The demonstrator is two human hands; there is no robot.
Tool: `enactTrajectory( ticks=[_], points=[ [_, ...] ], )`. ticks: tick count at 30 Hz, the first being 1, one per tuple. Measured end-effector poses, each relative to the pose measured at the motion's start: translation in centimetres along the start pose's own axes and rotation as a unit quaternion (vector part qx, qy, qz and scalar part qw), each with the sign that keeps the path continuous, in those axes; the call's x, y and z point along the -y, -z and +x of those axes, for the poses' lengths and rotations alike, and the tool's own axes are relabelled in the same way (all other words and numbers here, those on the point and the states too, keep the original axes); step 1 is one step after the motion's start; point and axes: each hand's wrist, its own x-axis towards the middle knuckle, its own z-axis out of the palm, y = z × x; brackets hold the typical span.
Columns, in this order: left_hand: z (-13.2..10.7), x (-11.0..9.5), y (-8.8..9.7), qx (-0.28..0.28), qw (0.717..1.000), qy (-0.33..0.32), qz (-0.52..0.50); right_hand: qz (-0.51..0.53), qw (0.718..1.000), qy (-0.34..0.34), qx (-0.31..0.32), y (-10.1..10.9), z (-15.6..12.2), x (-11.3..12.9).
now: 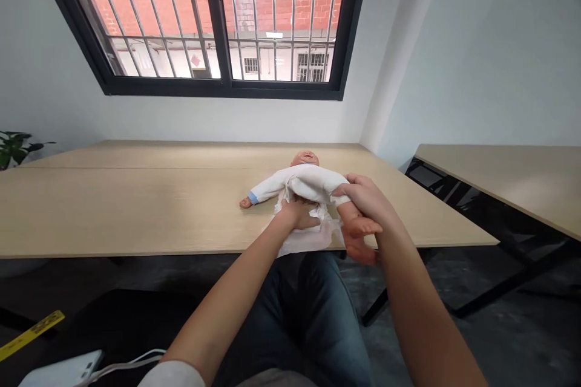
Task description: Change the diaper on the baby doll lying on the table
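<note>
A baby doll (313, 176) lies on its back on the wooden table, its head toward the window. It wears a white top with a blue cuff on one outstretched arm. Its bare legs (356, 230) are swung to the right, over the table's front edge. My right hand (365, 198) is closed around the doll at its right side, just above the legs. Beneath the doll's lower body a white diaper (304, 245) is spread out. My left hand (297, 213) rests on the diaper under the doll, thumb stretched out; its other fingers are partly hidden.
The light wooden table (136, 205) stands against the wall below a barred window (227, 87). A second table (508, 175) is at the right. A plant (18, 148) shows at the far left. Low on the left lie a white device (63, 370) with a cable and a yellow strip (31, 335).
</note>
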Motion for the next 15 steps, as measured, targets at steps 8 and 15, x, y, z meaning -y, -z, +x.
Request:
enactTrajectory(
  ticks=[8, 15],
  points=[
    [-0.1, -0.6, -1.2, -0.021, 0.999, 0.003, 0.033, -0.038, 0.999, -0.026, 0.006, 1.6, 1.2, 1.2],
    [-2.3, -2.2, -0.8, -0.139, 0.986, -0.094, 0.005, -0.028, 0.999, -0.027, 0.02, 1.8, 1.8, 1.5]
  ],
)
